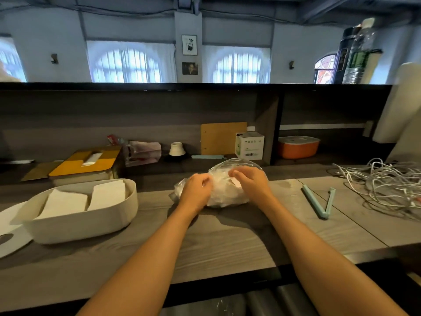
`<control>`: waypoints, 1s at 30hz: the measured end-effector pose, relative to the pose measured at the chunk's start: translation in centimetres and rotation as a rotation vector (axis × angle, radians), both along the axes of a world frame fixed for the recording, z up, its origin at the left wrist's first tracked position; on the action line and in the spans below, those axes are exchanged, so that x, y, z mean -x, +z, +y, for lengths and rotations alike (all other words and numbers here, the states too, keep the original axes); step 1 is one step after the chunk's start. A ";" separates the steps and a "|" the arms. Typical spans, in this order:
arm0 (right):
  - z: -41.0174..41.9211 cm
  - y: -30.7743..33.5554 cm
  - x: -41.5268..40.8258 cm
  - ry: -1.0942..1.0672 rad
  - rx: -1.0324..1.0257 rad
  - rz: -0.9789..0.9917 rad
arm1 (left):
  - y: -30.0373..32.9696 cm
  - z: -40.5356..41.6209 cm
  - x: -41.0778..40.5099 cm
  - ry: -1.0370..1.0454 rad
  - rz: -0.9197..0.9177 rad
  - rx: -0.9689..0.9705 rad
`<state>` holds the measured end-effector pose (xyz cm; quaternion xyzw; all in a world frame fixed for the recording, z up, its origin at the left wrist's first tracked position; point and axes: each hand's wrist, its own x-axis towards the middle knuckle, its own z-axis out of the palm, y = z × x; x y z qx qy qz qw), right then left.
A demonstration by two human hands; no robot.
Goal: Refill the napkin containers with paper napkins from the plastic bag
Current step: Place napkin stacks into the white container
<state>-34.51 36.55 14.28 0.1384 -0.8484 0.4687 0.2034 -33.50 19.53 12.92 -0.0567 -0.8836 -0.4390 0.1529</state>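
A grey wood-grain counter [227, 242] carries a clear plastic bag [225, 192] of napkins, which the left hand [196, 190] and right hand [251, 182] grip from above. Left of the grip stand a white napkin container [86, 222], its flat white lid [11, 224] and a yellow-lidded box [86, 161]. Right of the grip lie a pale green bag clip [319, 202], opened in a V, and beyond it a tangle of white cables [382, 185].

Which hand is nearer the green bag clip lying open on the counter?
Right. The right hand holds the plastic bag, with the clip off to its right; the left hand holds the bag's far side.
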 end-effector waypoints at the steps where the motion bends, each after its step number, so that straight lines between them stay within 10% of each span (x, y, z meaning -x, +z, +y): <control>1: -0.1 0.1 -0.2 0.010 0.064 0.023 | 0.0 -0.1 -0.2 -0.017 0.001 -0.014; 5: -0.5 0.1 -0.6 0.111 0.185 -0.018 | 0.0 -0.4 -0.8 -0.071 -0.026 -0.067; 22: -1.8 -1.1 -0.6 -0.089 -0.557 -0.220 | 1.0 -0.2 -2.8 -0.135 -0.105 -0.115; 30: -1.3 -1.3 -0.3 -0.118 -0.356 -0.105 | 0.4 0.0 -2.4 -0.081 -0.252 -0.159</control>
